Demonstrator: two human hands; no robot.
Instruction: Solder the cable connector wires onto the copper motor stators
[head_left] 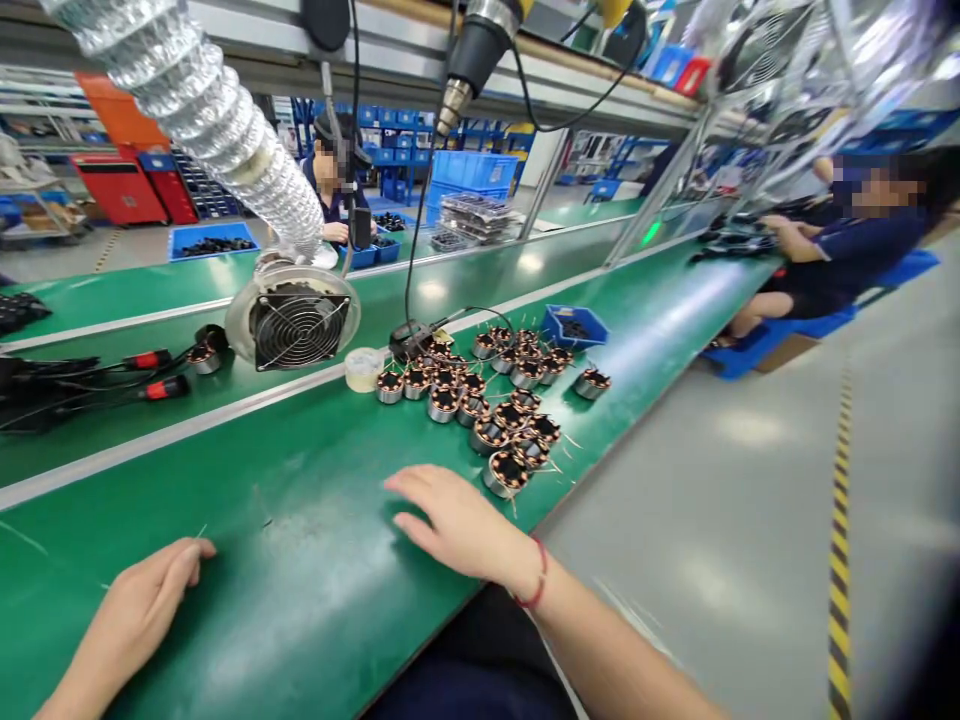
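Observation:
My right hand (457,520) hovers over the green bench top (300,610) with thumb and fingers apart, and nothing is between them. Just beyond it stand several motor stators (510,472), silver rings with copper windings and thin wire ends sticking out. To the left, my left hand (146,605) is closed, thumb against the bent fingers. A fine pale strand shows by its fingertips; whether the hand grips it I cannot tell. A roll of tape (365,370) stands at the left end of the stators.
A round fan (304,330) hangs on a foil duct (217,110) ahead. An electric screwdriver (469,65) hangs overhead. Behind the stators is a blue bin (576,326). Cabled black parts (161,388) lie on the left. Co-workers sit across the bench and to the right.

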